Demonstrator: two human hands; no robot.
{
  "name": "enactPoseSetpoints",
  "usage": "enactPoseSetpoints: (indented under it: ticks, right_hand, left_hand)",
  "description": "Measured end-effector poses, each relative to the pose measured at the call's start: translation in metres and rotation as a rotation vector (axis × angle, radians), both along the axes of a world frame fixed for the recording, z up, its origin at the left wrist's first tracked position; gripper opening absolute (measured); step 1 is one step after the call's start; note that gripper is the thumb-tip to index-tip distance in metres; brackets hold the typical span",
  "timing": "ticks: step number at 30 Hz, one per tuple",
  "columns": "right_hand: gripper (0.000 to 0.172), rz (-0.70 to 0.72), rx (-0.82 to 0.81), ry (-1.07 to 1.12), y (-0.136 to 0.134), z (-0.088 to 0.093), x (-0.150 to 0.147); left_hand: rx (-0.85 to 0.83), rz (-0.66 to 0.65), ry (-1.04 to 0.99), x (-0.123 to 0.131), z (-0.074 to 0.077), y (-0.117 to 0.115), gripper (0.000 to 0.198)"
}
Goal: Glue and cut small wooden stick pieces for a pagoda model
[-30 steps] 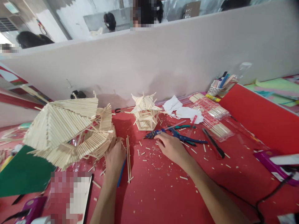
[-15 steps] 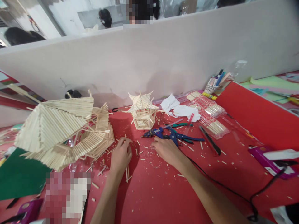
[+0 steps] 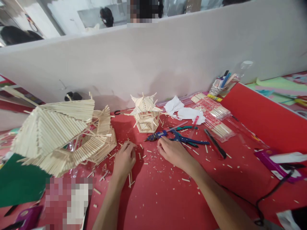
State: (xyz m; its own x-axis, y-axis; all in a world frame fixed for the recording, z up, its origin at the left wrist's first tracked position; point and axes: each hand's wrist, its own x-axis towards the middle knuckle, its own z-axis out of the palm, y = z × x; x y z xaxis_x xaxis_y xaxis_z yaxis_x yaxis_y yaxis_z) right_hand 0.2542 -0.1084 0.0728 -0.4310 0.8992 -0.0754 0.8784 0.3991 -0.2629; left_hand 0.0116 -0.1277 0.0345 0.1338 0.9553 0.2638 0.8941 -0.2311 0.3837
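Note:
My left hand point(image 3: 125, 158) rests on the red table point(image 3: 153, 204) with its fingers bent down and together; anything under them is hidden. Thin wooden sticks point(image 3: 130, 179) stick out below this hand near the wrist. My right hand point(image 3: 173, 152) is curled just below a blue glue gun point(image 3: 160, 134), its fingertips tucked in and whatever they hold out of sight. Behind and between both hands stands a small stick pavilion point(image 3: 146, 116) with a pointed roof. Left of my left hand is a larger stick pavilion point(image 3: 56, 127).
Blue-handled pliers point(image 3: 192, 140) and a black cutter knife point(image 3: 216, 145) lie right of the glue gun. Bagged sticks point(image 3: 216, 118), crumpled white tissue point(image 3: 175, 104) and a pen cup point(image 3: 217, 88) sit at the back. Stick offcuts are scattered around. A pale partition point(image 3: 107, 64) bounds the table.
My right hand has shifted slightly up, away from the table, and its fingers have curled in more. The left hand stays in place. The view has moved a little.

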Motion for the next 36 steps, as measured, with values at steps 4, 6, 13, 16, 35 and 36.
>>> enactPoseSetpoints:
  ticks: [4,6,13,16,35,36]
  right_hand:
    - [0.019,0.029,-0.01,0.063,0.004,-0.003,0.005]
    - [0.019,0.052,-0.028,0.064,0.005,-0.006,0.005]
    - [0.025,0.075,-0.06,0.123,0.006,-0.003,0.011]
    - [0.024,0.072,-0.053,0.099,0.006,-0.002,0.014]
    - [0.025,0.098,-0.07,-0.152,-0.002,-0.012,-0.004]
    - [0.026,0.102,-0.067,-0.153,-0.003,-0.01,-0.004]
  left_hand:
    - [0.013,-0.048,-0.018,0.002,-0.002,0.0,0.025]
    - [0.014,-0.057,-0.014,0.003,-0.003,0.0,0.023]
    - [-0.009,-0.072,0.006,0.002,0.0,-0.001,0.023]
    - [-0.03,-0.078,0.018,0.003,0.002,-0.001,0.023]
    - [-0.067,-0.081,0.057,0.004,0.0,-0.001,0.023]
    - [-0.07,-0.079,0.059,0.004,0.0,-0.002,0.023]
